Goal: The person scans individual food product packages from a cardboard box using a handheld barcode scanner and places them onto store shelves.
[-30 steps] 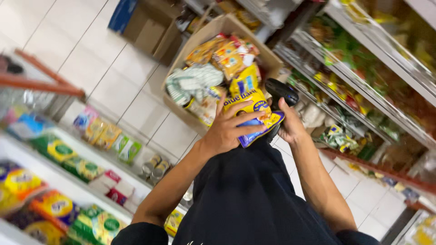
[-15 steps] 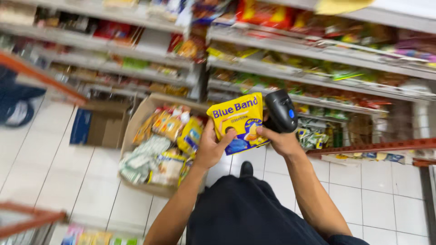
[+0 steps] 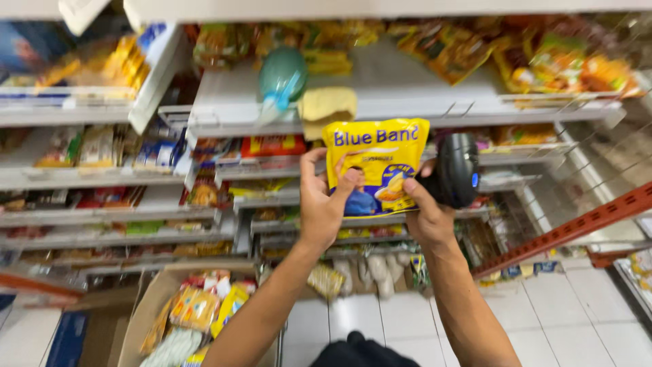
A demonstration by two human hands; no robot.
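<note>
A yellow and blue pouch (image 3: pixel 375 158) is held up in front of the store shelves by both hands. My left hand (image 3: pixel 322 204) grips its left lower edge, thumb on the front. My right hand (image 3: pixel 428 212) pinches its right lower corner and also holds a black handheld scanner (image 3: pixel 456 168) beside the pouch. On the white shelf (image 3: pixel 407 88) just behind the pouch lie a folded yellow cloth (image 3: pixel 327 107) and a green spray bottle (image 3: pixel 281 80).
Shelves of snack packets fill the left and right. An open cardboard box (image 3: pixel 153 302) with several packets stands on the white tiled floor at lower left. A red metal rail (image 3: pixel 577 228) slants at the right.
The view has swung up from the floor and box to the shelves. Both hands have raised the pouch higher, up to the level of the white shelf.
</note>
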